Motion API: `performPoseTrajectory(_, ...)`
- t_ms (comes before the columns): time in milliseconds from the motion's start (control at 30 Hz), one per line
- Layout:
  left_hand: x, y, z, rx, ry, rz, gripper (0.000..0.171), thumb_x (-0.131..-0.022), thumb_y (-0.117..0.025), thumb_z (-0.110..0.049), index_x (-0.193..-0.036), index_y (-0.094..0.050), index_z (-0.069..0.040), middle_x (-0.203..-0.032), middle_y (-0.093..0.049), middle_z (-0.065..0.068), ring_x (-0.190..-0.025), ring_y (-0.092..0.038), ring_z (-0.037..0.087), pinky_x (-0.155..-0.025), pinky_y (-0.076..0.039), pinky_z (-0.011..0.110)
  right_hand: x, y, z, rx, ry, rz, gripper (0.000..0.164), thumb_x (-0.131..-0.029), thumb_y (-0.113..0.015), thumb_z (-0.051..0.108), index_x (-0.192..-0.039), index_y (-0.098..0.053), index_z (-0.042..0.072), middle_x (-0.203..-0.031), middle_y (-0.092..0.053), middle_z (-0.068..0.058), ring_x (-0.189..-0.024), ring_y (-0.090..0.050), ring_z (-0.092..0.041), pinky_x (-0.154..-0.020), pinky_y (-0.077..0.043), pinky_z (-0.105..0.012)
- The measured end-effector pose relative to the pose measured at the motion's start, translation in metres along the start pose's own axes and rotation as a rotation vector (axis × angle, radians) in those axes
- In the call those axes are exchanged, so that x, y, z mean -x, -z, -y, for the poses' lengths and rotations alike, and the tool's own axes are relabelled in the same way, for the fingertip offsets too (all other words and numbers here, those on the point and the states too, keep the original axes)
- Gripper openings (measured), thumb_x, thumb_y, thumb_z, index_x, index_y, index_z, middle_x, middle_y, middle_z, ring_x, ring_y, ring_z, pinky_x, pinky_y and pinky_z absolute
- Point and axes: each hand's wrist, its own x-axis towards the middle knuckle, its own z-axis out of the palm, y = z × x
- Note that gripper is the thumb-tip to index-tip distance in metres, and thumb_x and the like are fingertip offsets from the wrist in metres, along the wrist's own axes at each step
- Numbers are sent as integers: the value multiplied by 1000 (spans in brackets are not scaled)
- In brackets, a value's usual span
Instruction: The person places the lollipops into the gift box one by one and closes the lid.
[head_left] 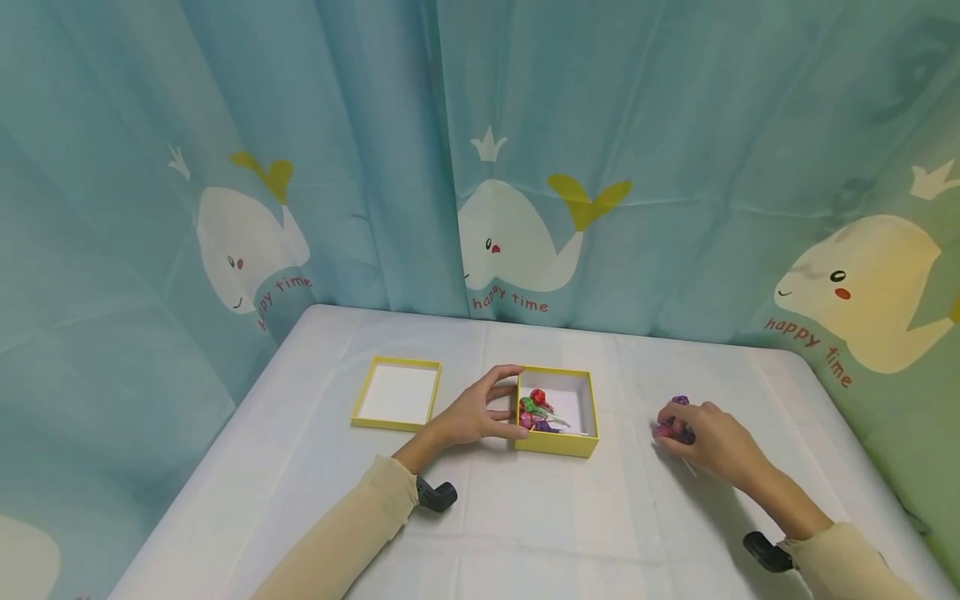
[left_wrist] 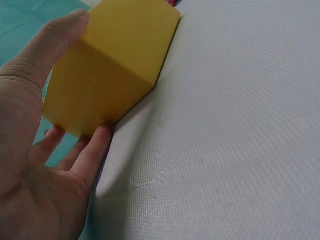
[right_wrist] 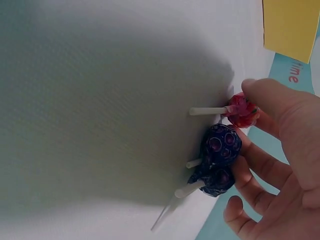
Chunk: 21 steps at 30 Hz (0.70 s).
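Observation:
My left hand (head_left: 474,412) holds the left side of an open yellow box (head_left: 555,444). Its thumb lies along the near corner in the left wrist view, with the fingertips against the box's side. Several wrapped lollipops (head_left: 534,410), red, green, pink and purple, lie inside toward the box's left. To the right of the box, my right hand (head_left: 716,442) is down over a small group of lollipops. In the right wrist view, its thumb and index finger pinch a pink-red lollipop (right_wrist: 243,111). Two dark blue lollipops (right_wrist: 221,145) sit beside it by the other fingers.
A shallow yellow-rimmed lid (head_left: 399,393), white inside, lies left of the box. The white-covered table (head_left: 525,533) carries everything. Behind it hangs a blue-green curtain (head_left: 390,167) printed with whales.

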Motion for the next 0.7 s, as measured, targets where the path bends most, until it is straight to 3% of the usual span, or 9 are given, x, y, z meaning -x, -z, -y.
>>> performPoseTrajectory(300,0,-1,-2,3,19,-15,93,-80,-90,-9,-155,-37,-27,-163,-31,-2,-148,-38,24,-106,-53,32,1,-2,0,-17,-19,2,20,-80,-87,16,-93,-72,16,-74,-51,12,-71,-44,-14,-58,-36,-27)
performPoseTrajectory(700,1,-1,-3,-7,8,-11,92,-82,-89,-10,-156,-36,-25,-164,-30,2,-149,-37,27,-106,-52,33,1,-2,0,-40,19,-19,19,-81,-88,16,-91,-72,16,-73,-50,13,-68,-43,-10,-57,-35,-24)
